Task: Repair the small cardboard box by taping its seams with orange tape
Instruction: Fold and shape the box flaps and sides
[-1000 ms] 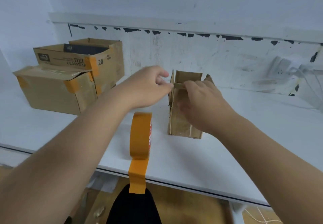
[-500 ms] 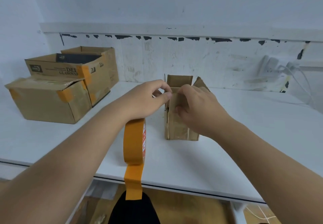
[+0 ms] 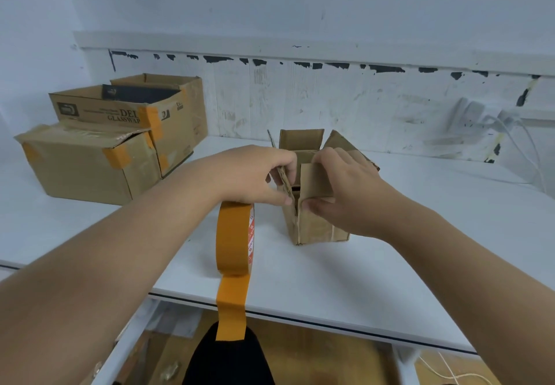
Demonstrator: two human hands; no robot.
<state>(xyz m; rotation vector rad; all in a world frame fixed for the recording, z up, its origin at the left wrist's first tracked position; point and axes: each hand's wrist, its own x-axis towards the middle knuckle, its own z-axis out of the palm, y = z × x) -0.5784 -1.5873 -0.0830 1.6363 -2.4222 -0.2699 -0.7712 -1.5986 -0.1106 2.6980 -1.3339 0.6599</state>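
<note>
A small brown cardboard box [image 3: 315, 228] stands open on the white table [image 3: 330, 279], its top flaps loose. My left hand [image 3: 249, 174] pinches the left flap between thumb and fingers. My right hand [image 3: 348, 192] grips the near flap and front wall, thumb pressed by the split front seam. A roll of orange tape [image 3: 234, 237] stands on edge just left of the box, below my left wrist. Its loose strip [image 3: 231, 306] hangs over the table's front edge.
Two larger cardboard boxes [image 3: 90, 162] patched with orange tape sit at the back left, one open-topped [image 3: 168, 114]. White cables and a plug [image 3: 507, 123] hang at the back right wall. My dark-clothed knee [image 3: 228, 357] shows below the table edge.
Both hands have shifted on the small box: the left now pinches the left flap, the right holds the near flap and front wall. The tape roll stays put.
</note>
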